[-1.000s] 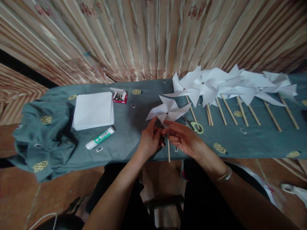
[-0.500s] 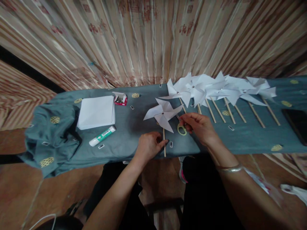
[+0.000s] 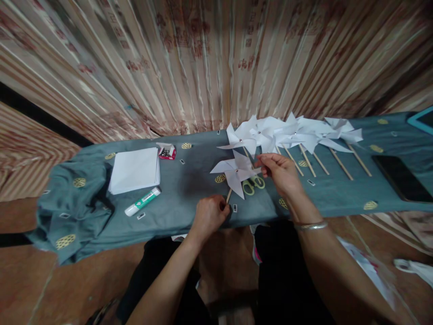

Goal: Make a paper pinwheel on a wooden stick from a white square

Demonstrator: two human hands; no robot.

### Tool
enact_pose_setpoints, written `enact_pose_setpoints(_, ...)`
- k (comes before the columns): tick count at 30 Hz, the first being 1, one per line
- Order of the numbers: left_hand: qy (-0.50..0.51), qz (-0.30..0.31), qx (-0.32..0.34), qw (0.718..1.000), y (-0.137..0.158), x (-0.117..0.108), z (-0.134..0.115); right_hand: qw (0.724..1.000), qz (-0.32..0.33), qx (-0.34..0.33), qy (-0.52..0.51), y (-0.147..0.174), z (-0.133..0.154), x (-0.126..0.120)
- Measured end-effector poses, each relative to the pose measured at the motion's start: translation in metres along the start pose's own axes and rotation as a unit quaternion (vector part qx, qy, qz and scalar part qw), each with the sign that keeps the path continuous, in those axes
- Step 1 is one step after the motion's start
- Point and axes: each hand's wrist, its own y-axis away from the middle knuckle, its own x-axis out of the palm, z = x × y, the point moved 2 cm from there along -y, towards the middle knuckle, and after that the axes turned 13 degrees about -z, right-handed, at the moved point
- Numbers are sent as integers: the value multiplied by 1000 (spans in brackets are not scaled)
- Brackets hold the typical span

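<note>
A white paper pinwheel (image 3: 233, 170) on a wooden stick lies tilted near the middle of the cloth-covered table. My left hand (image 3: 211, 214) is closed round the lower part of its stick, hiding the end. The fingers of my right hand (image 3: 279, 174) are pinched together at the tip of the pinwheel's right blade. Scissors with pale green handles (image 3: 259, 182) lie just below that blade, their cutting end hidden under the paper. Behind, a row of finished-looking pinwheels (image 3: 267, 133) overlaps along the far edge, sticks pointing toward me.
To the left are a stack of white paper (image 3: 135, 170), a glue stick (image 3: 142, 201) and an opened red box (image 3: 167, 151) of small metal pins. A black phone (image 3: 402, 178) lies at the right, with a blue-edged device (image 3: 421, 121) behind it. A curtain (image 3: 203, 67) hangs along the back.
The pinwheel's blades have turned and its stick now leans rightward at the top. Both scissor handles now show below it. The view has shifted a little to the right.
</note>
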Motion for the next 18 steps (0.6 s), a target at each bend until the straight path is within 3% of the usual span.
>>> enact_pose_setpoints(9, 27, -64, -11, 998, 3, -21, 12, 993, -93, -59, -32, -17, 9, -21)
enact_pose_setpoints(18, 68, -162, 15, 984, 14, -34, 36, 998, -33, -23, -40, -7, 7, 3)
